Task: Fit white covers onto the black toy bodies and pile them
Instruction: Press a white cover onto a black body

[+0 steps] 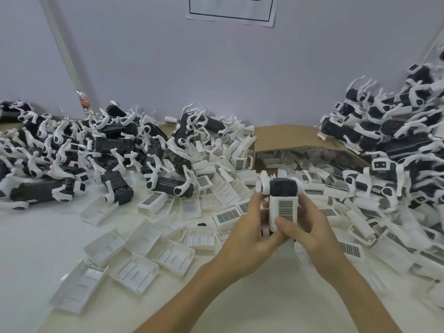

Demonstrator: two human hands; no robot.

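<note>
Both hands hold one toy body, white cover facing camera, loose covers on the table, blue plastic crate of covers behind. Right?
Not quite. Behind the hands is an open brown cardboard box, not a blue plastic crate; the head view shows it. The rest stands: left hand and right hand hold one toy body, white cover facing camera, loose covers on the table.

Toy body (283,187), centre: matt black plastic, faintly textured. White cover (283,210) on it: smooth white plastic, low sheen, with a dark grid panel. Loose covers (146,236), 7 to 9 o'clock: same white plastic, ribbed inner faces. Pile of bodies (113,143), 10 o'clock: matt black plastic, white plastic limbs with slight gloss. Box (283,134), 12 o'clock: brown cardboard, matt. Tabletop (28,236): off-white, smooth, matt. Sheet on wall (230,18), 12 o'clock: white paper.
</note>
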